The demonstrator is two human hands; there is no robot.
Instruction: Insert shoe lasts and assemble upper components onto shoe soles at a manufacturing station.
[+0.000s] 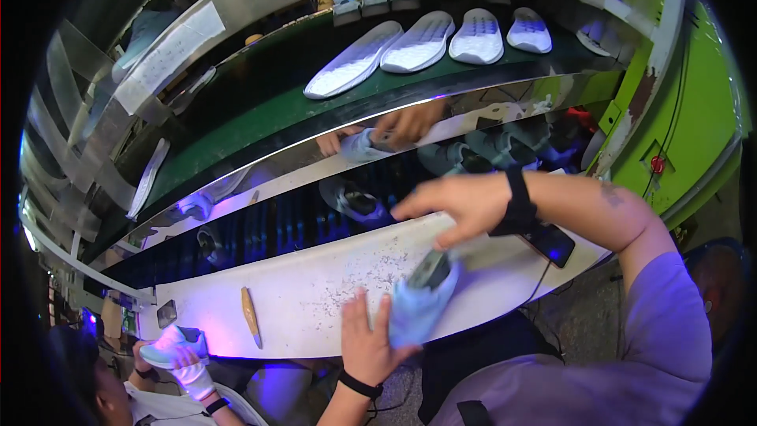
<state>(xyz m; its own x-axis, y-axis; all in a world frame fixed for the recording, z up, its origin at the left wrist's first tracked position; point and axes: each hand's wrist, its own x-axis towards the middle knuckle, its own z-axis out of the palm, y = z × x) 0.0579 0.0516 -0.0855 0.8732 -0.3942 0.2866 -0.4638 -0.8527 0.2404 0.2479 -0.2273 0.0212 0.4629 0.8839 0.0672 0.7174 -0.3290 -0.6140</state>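
A light-blue shoe upper (418,308) with a dark lining stands tilted on the white bench, blurred by motion. My left hand (369,339) is at its left side, fingers spread, thumb beside its lower end; whether it touches the shoe I cannot tell. Over the shoe's opening hovers my right hand (465,205), its fingers stretched to the left and its thumb pointing down, nothing visible in it. Just beyond the right fingertips a dark shoe (351,199) lies on the black lower conveyor.
On the white bench (303,300) lie a wooden-handled tool (250,312) and a phone (552,243). White soles (418,41) line the green upper belt (260,114). More dark shoes (457,156) sit far right. At lower left a co-worker holds a light-blue shoe (172,347).
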